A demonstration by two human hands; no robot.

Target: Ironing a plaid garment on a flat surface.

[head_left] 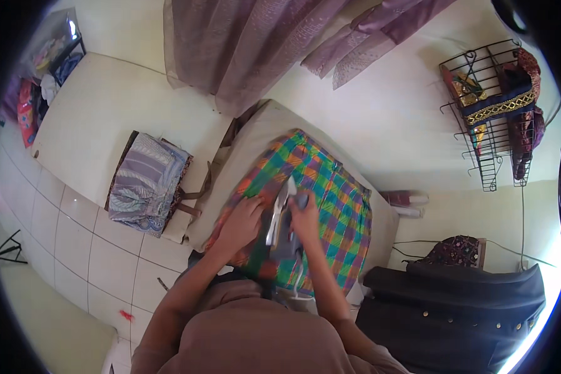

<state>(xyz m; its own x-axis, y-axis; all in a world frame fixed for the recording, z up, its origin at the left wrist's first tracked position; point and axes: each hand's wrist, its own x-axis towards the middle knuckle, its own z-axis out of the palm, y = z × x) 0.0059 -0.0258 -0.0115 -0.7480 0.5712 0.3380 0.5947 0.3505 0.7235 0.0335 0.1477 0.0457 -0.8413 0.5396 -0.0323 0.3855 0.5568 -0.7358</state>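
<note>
A checked cloth (340, 209) in green, orange, blue and purple lies spread over a padded, beige-covered surface in front of me. My right hand (304, 215) is wrapped round the handle of a clothes iron (285, 242), which is over the middle of the cloth. The iron's pointed tip faces away from me, and a shiny metal side shows on its left. A pale cord (300, 277) trails from its back toward my body. To the left of the iron, my left hand (244, 219) rests on the cloth with its fingers stretched out, slightly blurred.
Folded patterned clothes (146, 181) are stacked on a pale surface (84, 115) at the left. Purple curtains (249, 47) hang at the far side. A black wire rack (489, 112) holding cloths is on the right wall. A dark garment (452, 311) lies at the near right.
</note>
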